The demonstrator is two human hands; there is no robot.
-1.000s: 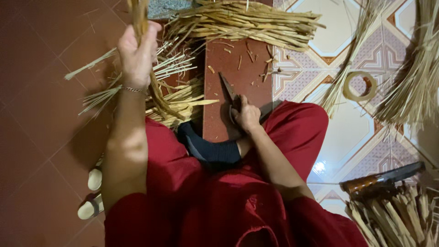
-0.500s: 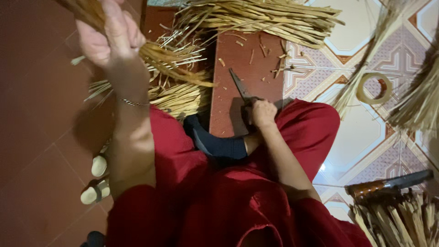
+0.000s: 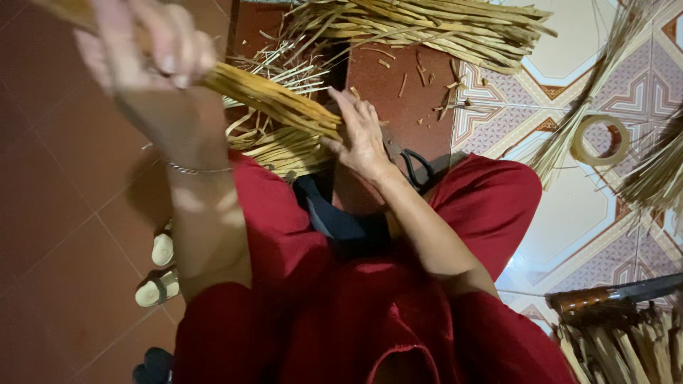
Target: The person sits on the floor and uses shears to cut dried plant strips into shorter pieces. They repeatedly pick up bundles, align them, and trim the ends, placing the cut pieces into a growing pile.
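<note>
A person in red clothing sits on a tiled floor (image 3: 64,213), splitting and sorting dry straw-coloured strips. At far left, pale sandals (image 3: 160,274) lie beside the person's leg. The left hand (image 3: 153,64), raised close to the camera and blurred, is closed tight around the upper end of a bundle of strips (image 3: 274,96) that slants down to the right. The right hand (image 3: 359,135) meets the lower end of that bundle with fingers spread and curled loosely over the tips, not clenched. Just below it, loose strips (image 3: 284,146) fan out over the knee.

To do this well, the left-hand grip looks worth keeping firm while the right hand evens the tips, so that no strip slides out of line.

Under the right wrist a dark-handled pair of scissors (image 3: 413,167) rests on a reddish board (image 3: 405,85) littered with offcuts. Beyond the board lies a large heap of strips (image 3: 427,25). Further right, a roll of tape (image 3: 601,139) sits on the patterned tiles near thin sheaves. At lower right a knife with a wooden handle (image 3: 605,295) lies across more cut strips (image 3: 626,348); no box or basket is in view, and everything lies loose in heaps.
</note>
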